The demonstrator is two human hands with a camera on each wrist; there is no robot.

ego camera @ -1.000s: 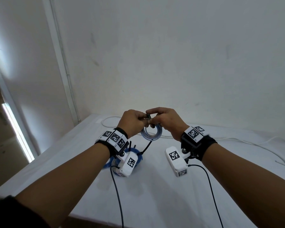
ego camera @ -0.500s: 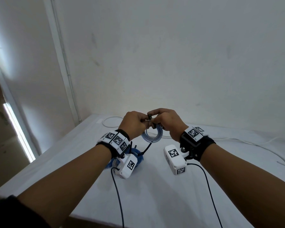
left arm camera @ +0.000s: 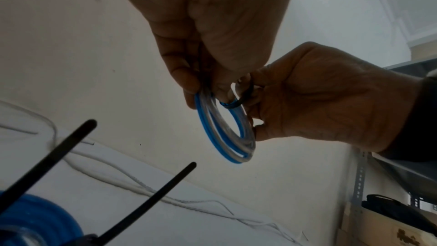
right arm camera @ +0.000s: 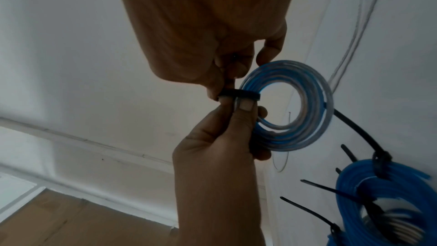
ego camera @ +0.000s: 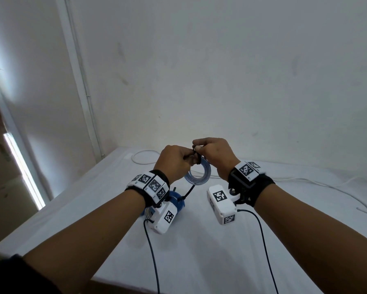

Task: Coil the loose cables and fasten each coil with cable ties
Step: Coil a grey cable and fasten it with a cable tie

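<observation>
Both hands, left hand and right hand, pinch a black tie around the small coil; probably unfastened. Another coil is tied; white cable remains loose.

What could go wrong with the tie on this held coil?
1. The black cable tie loops loosely round the small blue and clear coil of tubing; if either pinch slips, its turns may spring apart.
2. The left hand and right hand hold the coil in the air over the white table, so a drop would probably undo it.
3. The tie could cinch over a fingertip.
</observation>
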